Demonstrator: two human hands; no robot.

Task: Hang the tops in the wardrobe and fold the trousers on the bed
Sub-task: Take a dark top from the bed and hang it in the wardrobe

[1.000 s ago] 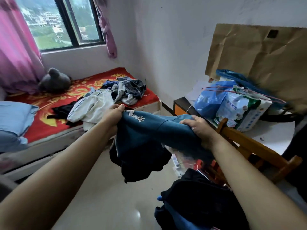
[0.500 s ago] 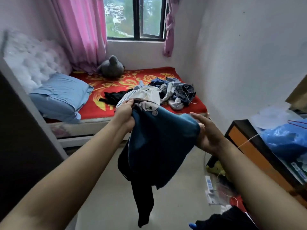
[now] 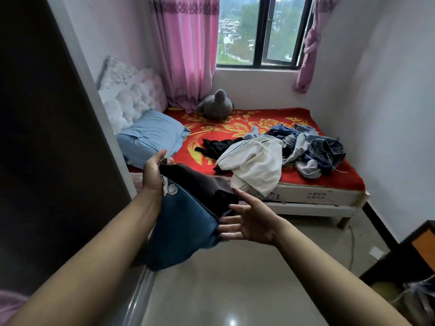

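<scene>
Left hand (image 3: 154,177) pinches the top edge of a dark teal garment (image 3: 183,229), thumb and fingers closed on the cloth right next to a cartoon print (image 3: 169,188). The garment hangs bunched from that one grip, in the air above the floor (image 3: 235,278) and short of the bed (image 3: 306,196), touching neither. Right hand (image 3: 253,223) is spread, palm turned toward the cloth, fingertips at the lower fold. It holds nothing, and I can't tell if it actually touches. My read: left is the anchor, right is set to catch a second edge so the piece opens up and I can see what it is. The print suggests a top, but bunched like this I can't confirm. If it's a top it goes to the wardrobe — the dark panel (image 3: 47,137) hard on my left is probably its side, with door and rail out of view. On the bed lie a white garment (image 3: 256,163) partly over the near edge, a denim heap (image 3: 317,147) beside it toward the wall and a black piece (image 3: 214,145) behind. Nothing is folded, so I judge the task is early. Blue pillow (image 3: 150,137) and grey plush toy (image 3: 217,105) sit apart from the pile. Risk: a single pinch on a heavy bunch — it could slip before the right hand closes.
</scene>
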